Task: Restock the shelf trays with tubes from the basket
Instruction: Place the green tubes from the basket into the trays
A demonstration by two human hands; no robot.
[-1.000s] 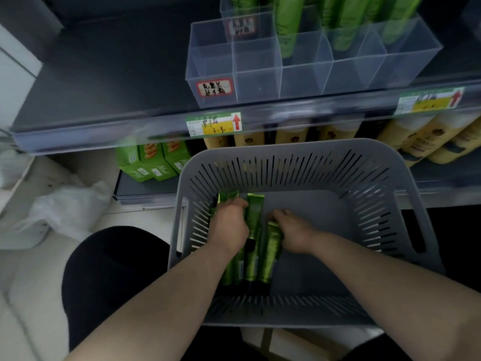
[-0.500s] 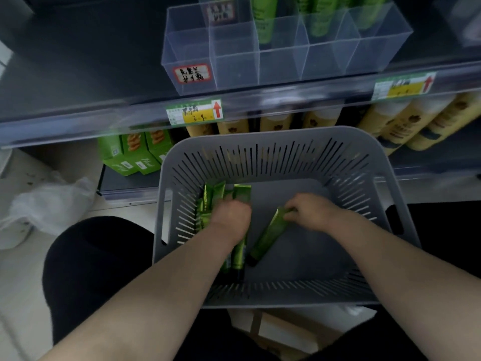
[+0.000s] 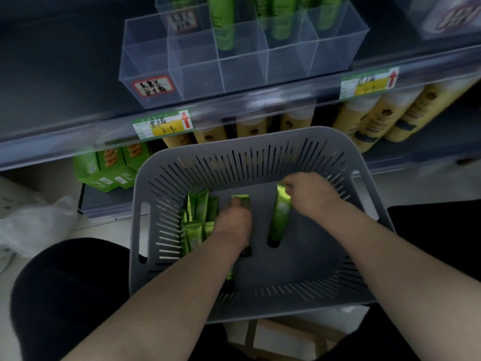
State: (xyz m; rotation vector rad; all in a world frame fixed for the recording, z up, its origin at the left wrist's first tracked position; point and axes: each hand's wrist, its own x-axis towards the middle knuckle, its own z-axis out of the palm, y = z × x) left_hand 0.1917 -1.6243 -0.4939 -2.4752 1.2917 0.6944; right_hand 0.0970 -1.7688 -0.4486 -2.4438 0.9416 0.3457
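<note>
Tubes (image 3: 197, 225) are lying in a loose green pile at the left of the basket (image 3: 260, 152) floor, crimped ends pointing toward the shelf. Both hands are working inside the basket. Right hand (image 3: 309, 194) is pinching the crimped top of one tube (image 3: 279, 217), fingers closed on it; that tube is sitting alone right of the pile, dark cap toward the person, and I cannot tell if it is lifting off the floor or resting on it. Left hand (image 3: 234, 225) is pressing down over another tube, whose crimped end (image 3: 240, 199) is poking out past the fingers and dark cap showing at the wrist; fingers are curled, blurred, so cannot tell if it is actually gripping. Basket is grey, slotted, sitting on the person's lap against the lower shelf. Clear divided tray (image 3: 234, 63) is standing on the upper shelf (image 3: 65, 82), front compartments holding nothing, rear ones holding upright green tubes (image 3: 223, 29). Handwritten label (image 3: 153, 87) is sticking on the tray front at left. Price tag (image 3: 162, 124) is hanging on the shelf edge below it. Yellow bottles (image 3: 377, 118) and green boxes (image 3: 104, 168) are sitting on the lower shelf behind the basket.
</note>
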